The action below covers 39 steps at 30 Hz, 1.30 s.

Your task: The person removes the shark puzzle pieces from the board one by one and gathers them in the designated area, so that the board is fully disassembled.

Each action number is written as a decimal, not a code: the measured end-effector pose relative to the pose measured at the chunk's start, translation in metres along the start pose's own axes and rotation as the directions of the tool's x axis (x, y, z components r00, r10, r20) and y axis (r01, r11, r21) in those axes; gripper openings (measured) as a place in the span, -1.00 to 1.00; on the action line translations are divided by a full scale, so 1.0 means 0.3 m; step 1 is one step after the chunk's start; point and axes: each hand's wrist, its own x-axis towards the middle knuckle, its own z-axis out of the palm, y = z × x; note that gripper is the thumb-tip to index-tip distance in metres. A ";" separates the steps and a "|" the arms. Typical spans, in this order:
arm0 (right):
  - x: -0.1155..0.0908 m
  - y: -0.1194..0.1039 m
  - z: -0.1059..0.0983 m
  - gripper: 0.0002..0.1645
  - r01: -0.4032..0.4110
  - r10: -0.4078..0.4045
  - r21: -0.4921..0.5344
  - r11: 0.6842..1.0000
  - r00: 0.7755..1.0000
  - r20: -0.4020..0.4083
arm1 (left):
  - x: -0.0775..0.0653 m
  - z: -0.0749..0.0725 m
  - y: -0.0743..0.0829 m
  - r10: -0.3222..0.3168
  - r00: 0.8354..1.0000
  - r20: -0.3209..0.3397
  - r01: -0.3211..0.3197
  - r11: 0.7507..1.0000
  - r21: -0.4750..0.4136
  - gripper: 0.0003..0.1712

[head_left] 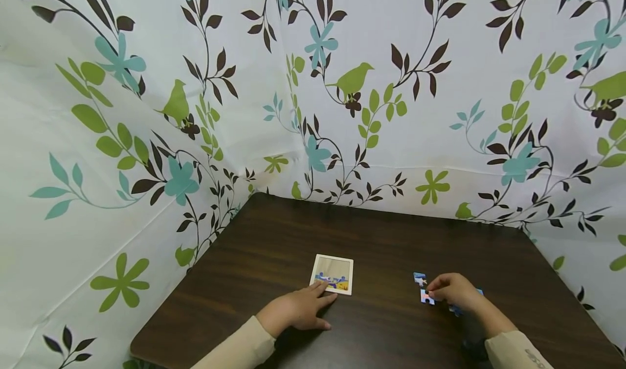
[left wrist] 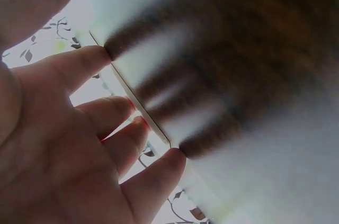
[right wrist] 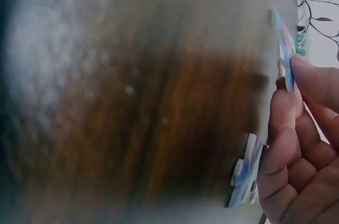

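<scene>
A square puzzle tray (head_left: 332, 258) with a pale wooden rim lies in front of my left hand (head_left: 300, 308). Its lower part holds several fitted pieces (head_left: 332, 281) in blue, purple and yellow; the upper part shows bare board. My left fingers (left wrist: 90, 65) are spread and extended, their tips resting at the tray's near edge. To the right, my right hand (head_left: 455, 292) pinches a puzzle piece (right wrist: 286, 49) between thumb and forefinger. This piece, pink and blue, is tipped on edge in the right wrist view, its near end hidden by the fingertips.
A loose blue and white piece (head_left: 419, 278) lies just beyond the right fingertips. More loose pieces (head_left: 455, 310) lie under and beside the right hand, partly covered by it. The dark wooden table (head_left: 381, 238) meets a patterned cloth (head_left: 391, 113) at its back and left sides.
</scene>
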 end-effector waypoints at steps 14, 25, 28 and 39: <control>0.016 -0.003 0.026 -0.92 0.003 -0.006 -0.093 0.996 0.999 -0.038 | 0.001 0.006 0.000 -0.002 1.000 0.003 0.002 1.000 -0.004 -0.14; 0.005 -0.023 0.032 -0.93 0.015 -0.021 -0.116 0.993 0.998 -0.051 | 0.001 0.004 -0.002 -0.010 1.000 0.007 0.010 1.000 -0.018 -0.15; 0.005 -0.024 0.031 -0.93 0.014 -0.020 -0.110 0.994 0.998 -0.053 | 0.000 0.003 -0.001 -0.009 1.000 0.007 0.009 1.000 -0.014 -0.15; 0.021 -0.057 0.005 -0.93 0.030 -0.038 -0.122 0.992 0.997 -0.067 | -0.007 -0.004 0.002 -0.007 1.000 0.003 0.007 1.000 -0.001 -0.15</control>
